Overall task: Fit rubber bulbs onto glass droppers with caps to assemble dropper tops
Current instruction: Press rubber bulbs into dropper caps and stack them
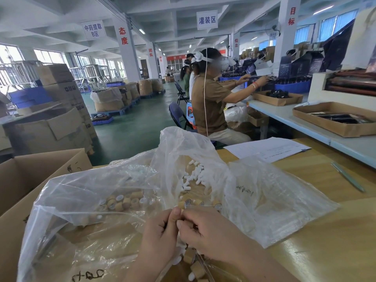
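My left hand [162, 231] and my right hand [205, 233] meet low in the middle, fingertips together, pinching a small tan wooden cap [181, 204] with its dropper part; the rest is hidden by my fingers. Loose white rubber bulbs [193, 176] lie in a heap inside a clear plastic bag [264, 200] just beyond my hands. More tan caps [122, 201] sit in another clear bag to the left. Assembled tops [190, 256] with tan caps and white bulbs lie below my hands.
An open cardboard box [16, 200] stands at the left under the bags. A paper sheet [266, 148] and a green pen [347, 177] lie on the wooden table [325, 231] to the right. A seated person [211, 102] works ahead at a long bench.
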The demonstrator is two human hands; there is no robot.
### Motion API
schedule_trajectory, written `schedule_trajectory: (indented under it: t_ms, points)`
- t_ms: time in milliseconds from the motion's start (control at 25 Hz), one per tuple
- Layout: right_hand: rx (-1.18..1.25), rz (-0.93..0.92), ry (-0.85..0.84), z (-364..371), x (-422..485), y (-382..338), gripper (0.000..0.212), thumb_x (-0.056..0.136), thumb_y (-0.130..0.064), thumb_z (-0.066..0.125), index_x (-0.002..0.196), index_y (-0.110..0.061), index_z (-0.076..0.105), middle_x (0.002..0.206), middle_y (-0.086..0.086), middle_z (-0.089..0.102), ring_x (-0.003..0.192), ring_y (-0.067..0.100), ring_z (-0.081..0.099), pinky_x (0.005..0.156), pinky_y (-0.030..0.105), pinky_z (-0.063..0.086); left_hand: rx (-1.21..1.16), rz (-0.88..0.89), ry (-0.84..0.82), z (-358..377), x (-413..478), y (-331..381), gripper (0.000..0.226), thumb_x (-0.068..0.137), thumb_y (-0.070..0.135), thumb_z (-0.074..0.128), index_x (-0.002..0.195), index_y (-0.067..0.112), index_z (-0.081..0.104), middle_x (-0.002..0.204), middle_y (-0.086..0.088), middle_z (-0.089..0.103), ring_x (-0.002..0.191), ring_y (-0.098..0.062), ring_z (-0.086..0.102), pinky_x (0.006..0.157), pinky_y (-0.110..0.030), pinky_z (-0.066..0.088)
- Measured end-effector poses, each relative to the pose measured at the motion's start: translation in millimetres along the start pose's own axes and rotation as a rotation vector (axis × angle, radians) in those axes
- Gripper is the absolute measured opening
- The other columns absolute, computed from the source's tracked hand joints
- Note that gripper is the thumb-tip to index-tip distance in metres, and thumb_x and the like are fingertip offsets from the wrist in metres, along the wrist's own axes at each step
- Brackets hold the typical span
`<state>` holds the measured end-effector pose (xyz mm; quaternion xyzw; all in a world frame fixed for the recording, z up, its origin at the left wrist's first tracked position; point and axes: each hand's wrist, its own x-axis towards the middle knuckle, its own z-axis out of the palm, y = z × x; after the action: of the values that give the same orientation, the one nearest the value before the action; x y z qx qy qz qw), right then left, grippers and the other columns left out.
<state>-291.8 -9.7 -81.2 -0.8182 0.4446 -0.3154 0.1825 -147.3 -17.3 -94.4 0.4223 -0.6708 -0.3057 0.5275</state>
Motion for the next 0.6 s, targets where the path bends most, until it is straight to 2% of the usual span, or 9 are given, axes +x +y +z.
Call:
schedule_trajectory:
  t_ms: [120, 240, 360, 480, 600]
  points:
    - [-0.013, 0.011, -0.020, 2, 0, 2, 0.037, 0.087, -0.051, 0.033, 0.070, -0.018, 0.038, 0.070, -0.001, 0.045, 0.067, 0.015, 0.043, 0.061, 0.037, 0.040, -0.015, -0.009, -0.009, 0, 0, 0, 0.040, 0.086, 0.030, 0.044, 0.047, 0.029, 0.052, 0.041, 0.008, 0.038, 0.041, -0.002, 0.034, 0.043, -0.010, 0.027]
    - [0.011, 0.023, -0.037, 4, -1, 6, 0.031, 0.090, -0.053, 0.036, 0.076, -0.026, 0.041, 0.075, -0.014, 0.042, 0.073, 0.004, 0.042, 0.062, 0.023, 0.035, 0.042, -0.028, 0.008, -5, 2, -8, 0.043, 0.090, 0.026, 0.050, 0.047, 0.027, 0.050, 0.042, 0.007, 0.037, 0.041, -0.003, 0.034, 0.043, -0.011, 0.026]
    - [-0.007, 0.047, -0.064, 3, -2, 10, 0.027, 0.087, -0.060, 0.037, 0.085, -0.034, 0.044, 0.084, -0.024, 0.041, 0.080, -0.001, 0.044, 0.068, 0.019, 0.035, 0.136, -0.038, 0.041, -6, 1, -15, 0.042, 0.089, 0.028, 0.053, 0.048, 0.022, 0.047, 0.042, 0.006, 0.037, 0.042, -0.004, 0.035, 0.043, -0.013, 0.027]
    - [-0.077, 0.064, -0.043, -1, -3, 13, 0.036, 0.082, -0.069, 0.032, 0.093, -0.038, 0.045, 0.085, -0.024, 0.047, 0.077, -0.006, 0.047, 0.062, 0.017, 0.034, 0.133, -0.035, 0.100, -9, 2, -16, 0.043, 0.091, 0.029, 0.052, 0.049, 0.022, 0.044, 0.043, 0.005, 0.036, 0.043, -0.004, 0.033, 0.043, -0.015, 0.027]
    - [-0.107, 0.110, -0.009, -11, -3, 21, 0.036, 0.087, -0.067, 0.034, 0.094, -0.036, 0.050, 0.073, -0.021, 0.052, 0.068, -0.007, 0.050, 0.055, 0.016, 0.032, 0.123, -0.053, 0.197, -16, 6, -15, 0.042, 0.087, 0.044, 0.045, 0.050, 0.025, 0.041, 0.044, 0.004, 0.035, 0.043, -0.006, 0.033, 0.042, -0.020, 0.026]
